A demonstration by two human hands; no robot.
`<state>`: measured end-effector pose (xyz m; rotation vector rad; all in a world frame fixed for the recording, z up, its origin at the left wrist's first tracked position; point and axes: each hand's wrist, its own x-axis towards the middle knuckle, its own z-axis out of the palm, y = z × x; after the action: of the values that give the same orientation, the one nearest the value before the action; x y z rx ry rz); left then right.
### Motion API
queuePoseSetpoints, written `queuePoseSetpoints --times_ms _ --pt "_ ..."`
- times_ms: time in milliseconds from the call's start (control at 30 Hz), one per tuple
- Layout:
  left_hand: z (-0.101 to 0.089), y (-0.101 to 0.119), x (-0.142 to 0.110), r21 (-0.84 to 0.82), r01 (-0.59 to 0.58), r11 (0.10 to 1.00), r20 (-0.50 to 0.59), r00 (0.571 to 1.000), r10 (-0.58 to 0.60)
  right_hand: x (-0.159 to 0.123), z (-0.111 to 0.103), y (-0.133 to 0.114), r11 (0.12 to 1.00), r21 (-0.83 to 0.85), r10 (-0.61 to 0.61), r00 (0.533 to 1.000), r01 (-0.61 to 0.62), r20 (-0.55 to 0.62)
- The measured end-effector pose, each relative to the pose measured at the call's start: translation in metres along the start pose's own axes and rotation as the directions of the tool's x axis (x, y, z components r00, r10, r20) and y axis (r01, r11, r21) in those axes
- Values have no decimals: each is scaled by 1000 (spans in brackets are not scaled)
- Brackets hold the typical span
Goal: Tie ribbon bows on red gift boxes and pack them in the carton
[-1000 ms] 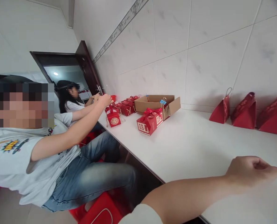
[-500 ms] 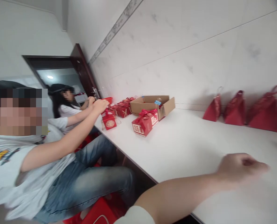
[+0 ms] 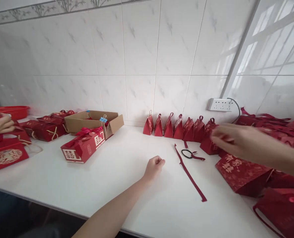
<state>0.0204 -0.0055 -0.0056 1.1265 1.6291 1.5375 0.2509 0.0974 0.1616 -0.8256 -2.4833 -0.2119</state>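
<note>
Behind: carton (image 3: 75, 125), socket (image 3: 220, 104) | between: ribbon (image 3: 191, 178) | left fingers (image 3: 162, 163) curled, bare | right fingers (image 3: 218, 131): can't tell

1. A long red ribbon (image 3: 191, 178) lies on the white table (image 3: 127, 148).
2. Left of the ribbon, the left grip (image 3: 154, 168) is curled.
3. Right of it, the blurred right grip (image 3: 230, 138) overlaps red boxes (image 3: 244, 175), contact unclear.
4. Behind it stands a row of small peaked boxes (image 3: 168, 128).
5. Well left of it sits an open cardboard box (image 3: 75, 123).
</note>
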Motion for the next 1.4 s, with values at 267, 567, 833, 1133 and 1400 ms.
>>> queuePoseSetpoints --times_ms 267,567,833,1133,1400 --pt "-26 6 -3 229 -219 948 31 976 217 60 143 -114 918 371 42 965 -139 258" --pt "-109 8 -26 536 -460 708 -104 796 596 22 219 -126 283 797 404 820 -533 405" --pt "-257 28 -62 499 289 817 -836 409 366 26 212 -128 193 792 430 775 -579 462" --pt "-261 15 -83 380 312 871 -806 573 147 -3 198 -127 172 817 258 826 -551 502" --pt "-108 11 -63 278 -72 958 -33 996 84 -10 164 -121 -223 886 216 865 -407 452"
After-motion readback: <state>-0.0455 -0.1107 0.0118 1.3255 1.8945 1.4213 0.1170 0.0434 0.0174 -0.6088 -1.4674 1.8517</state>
